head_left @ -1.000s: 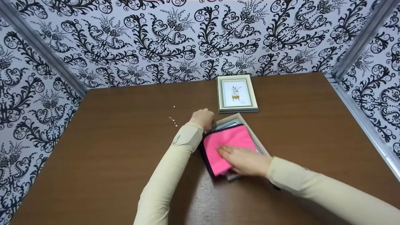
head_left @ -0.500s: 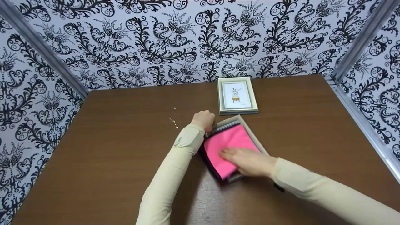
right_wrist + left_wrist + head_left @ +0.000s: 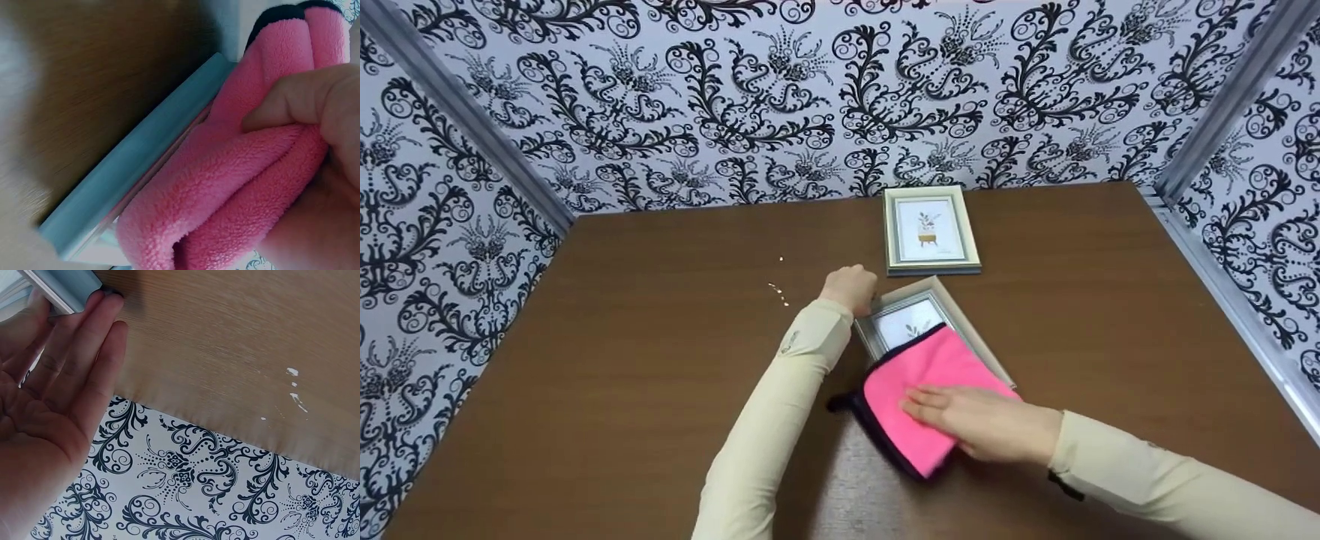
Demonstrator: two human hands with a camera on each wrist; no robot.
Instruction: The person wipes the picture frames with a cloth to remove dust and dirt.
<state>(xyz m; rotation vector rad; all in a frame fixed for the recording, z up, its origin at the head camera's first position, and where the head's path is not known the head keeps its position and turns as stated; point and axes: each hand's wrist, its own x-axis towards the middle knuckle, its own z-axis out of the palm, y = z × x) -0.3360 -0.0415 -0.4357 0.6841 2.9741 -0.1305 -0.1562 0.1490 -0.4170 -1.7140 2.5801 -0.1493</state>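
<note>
A picture frame lies at an angle on the table, its near part covered by a folded pink cloth with black edging. My left hand grips the frame's far left corner; in the left wrist view, thumb and fingers are around the moulding. My right hand lies on the cloth over the frame's near end. Seen from the right wrist, the thumb tucks into a fold of the fluffy cloth, pinching it, beside the frame's edge.
Behind the held frame, a second cream picture frame with a plant drawing lies near the back wall. Small white marks dot the brown table left of the left hand. Patterned walls enclose the table at the back and sides.
My right hand has slid the cloth toward the near right, uncovering the frame's far part and its picture. The left hand keeps its grip on the corner.
</note>
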